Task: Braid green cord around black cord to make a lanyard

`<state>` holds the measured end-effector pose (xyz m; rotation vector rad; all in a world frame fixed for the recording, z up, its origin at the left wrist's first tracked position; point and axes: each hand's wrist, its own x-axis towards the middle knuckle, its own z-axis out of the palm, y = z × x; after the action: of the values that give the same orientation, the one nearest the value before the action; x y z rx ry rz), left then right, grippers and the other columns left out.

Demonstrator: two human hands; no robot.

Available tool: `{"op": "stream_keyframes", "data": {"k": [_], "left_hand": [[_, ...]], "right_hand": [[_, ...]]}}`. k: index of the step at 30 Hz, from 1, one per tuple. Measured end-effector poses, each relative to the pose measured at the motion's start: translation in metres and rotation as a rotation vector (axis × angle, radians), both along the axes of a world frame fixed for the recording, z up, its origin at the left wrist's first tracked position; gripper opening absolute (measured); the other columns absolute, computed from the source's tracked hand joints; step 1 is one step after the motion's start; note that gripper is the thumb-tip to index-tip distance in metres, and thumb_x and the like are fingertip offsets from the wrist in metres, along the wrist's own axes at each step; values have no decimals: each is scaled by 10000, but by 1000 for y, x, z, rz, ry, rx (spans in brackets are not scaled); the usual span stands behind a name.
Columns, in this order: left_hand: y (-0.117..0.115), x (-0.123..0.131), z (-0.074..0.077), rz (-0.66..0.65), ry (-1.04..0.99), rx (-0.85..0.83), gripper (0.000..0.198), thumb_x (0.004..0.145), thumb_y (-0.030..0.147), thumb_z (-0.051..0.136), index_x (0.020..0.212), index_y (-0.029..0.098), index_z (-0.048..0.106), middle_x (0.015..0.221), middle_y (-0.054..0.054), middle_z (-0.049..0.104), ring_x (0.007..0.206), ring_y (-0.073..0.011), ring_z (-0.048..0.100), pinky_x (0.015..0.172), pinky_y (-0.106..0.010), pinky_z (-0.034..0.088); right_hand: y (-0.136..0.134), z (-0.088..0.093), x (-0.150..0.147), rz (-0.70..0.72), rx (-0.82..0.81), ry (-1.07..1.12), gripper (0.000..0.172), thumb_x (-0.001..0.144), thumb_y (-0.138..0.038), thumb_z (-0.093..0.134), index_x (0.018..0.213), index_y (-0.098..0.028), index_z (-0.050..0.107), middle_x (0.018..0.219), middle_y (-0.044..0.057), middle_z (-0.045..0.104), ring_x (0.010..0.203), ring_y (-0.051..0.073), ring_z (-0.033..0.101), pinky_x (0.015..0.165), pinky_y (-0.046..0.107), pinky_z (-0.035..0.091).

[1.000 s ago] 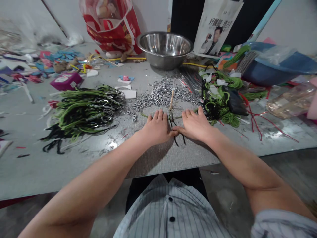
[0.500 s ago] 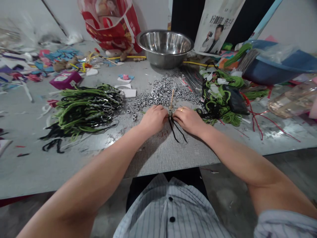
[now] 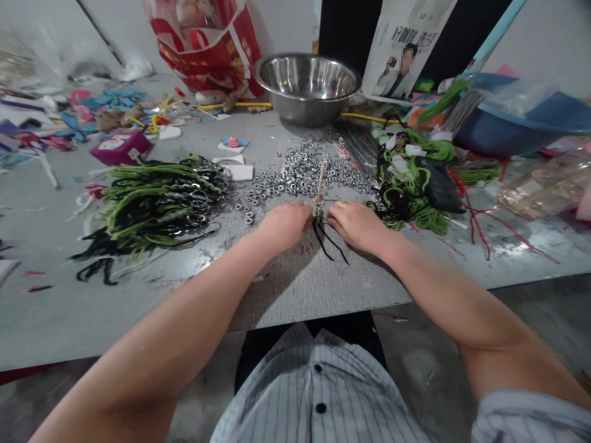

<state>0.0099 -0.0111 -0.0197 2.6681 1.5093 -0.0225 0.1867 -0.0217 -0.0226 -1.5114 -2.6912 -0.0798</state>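
Note:
A small knotted black cord piece (image 3: 318,212) lies on the table between my hands, its two loose tails (image 3: 329,243) hanging toward me. At its far end a thin wooden stick (image 3: 320,183) points away from me. My left hand (image 3: 287,226) is closed, with curled fingertips at the left side of the knotted piece, pinching cord there. To the right, my right hand (image 3: 355,223), with a ring on one finger, is closed a little apart from the piece and pinches cord too. The cord ends inside both hands are mostly hidden by the fingers.
Beyond my hands spreads a pile of metal beads (image 3: 300,172). A bundle of green and black cord keychains (image 3: 157,203) lies left, loose green and black cords (image 3: 415,184) right. Behind stand a steel bowl (image 3: 307,92), a red bag (image 3: 207,55) and a blue basin (image 3: 512,126).
My right hand has shifted slightly right, away from the knotted piece, widening the gap between my hands. My left hand has moved slightly left. The cord tails hang nearly as before.

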Motion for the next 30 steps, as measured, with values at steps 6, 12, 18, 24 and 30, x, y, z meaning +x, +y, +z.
{"op": "stream_keyframes", "data": {"k": [6, 12, 18, 24, 30], "left_hand": [[-7, 8, 6, 137, 14, -24, 316, 888, 279, 344, 1041, 181, 602, 844, -100, 691, 806, -240, 664, 667, -333, 480], [-8, 11, 2, 181, -3, -56, 334, 863, 394, 401, 1042, 190, 595, 850, -99, 700, 845, -261, 667, 701, -354, 493], [-8, 13, 3, 185, -13, -112, 300, 853, 332, 425, 1038, 186, 610, 906, -115, 710, 867, -262, 666, 697, -352, 489], [-5, 11, 3, 163, -1, -140, 295, 833, 255, 408, 972, 189, 659, 929, -110, 714, 874, -250, 665, 678, -321, 475], [-3, 9, 11, 73, 56, -251, 323, 840, 279, 377, 967, 181, 658, 930, -114, 704, 881, -256, 652, 686, -318, 460]], "right_hand": [[-3, 1, -7, -69, -97, 111, 224, 913, -254, 413, 945, -155, 611, 820, 72, 689, 772, 196, 615, 757, 332, 380], [-4, -3, -9, -146, -126, 121, 232, 878, -315, 474, 982, -169, 621, 816, 78, 695, 785, 215, 632, 663, 306, 378], [-6, -1, -12, -199, -150, 86, 251, 887, -280, 423, 957, -172, 638, 873, 101, 708, 797, 231, 643, 601, 307, 345], [-4, 0, -9, -158, -191, 43, 226, 867, -273, 428, 902, -182, 632, 831, 87, 696, 739, 204, 614, 560, 293, 291], [-3, 6, -5, -80, -306, 19, 188, 842, -278, 431, 802, -186, 590, 738, 55, 640, 648, 154, 533, 522, 274, 212]]}}
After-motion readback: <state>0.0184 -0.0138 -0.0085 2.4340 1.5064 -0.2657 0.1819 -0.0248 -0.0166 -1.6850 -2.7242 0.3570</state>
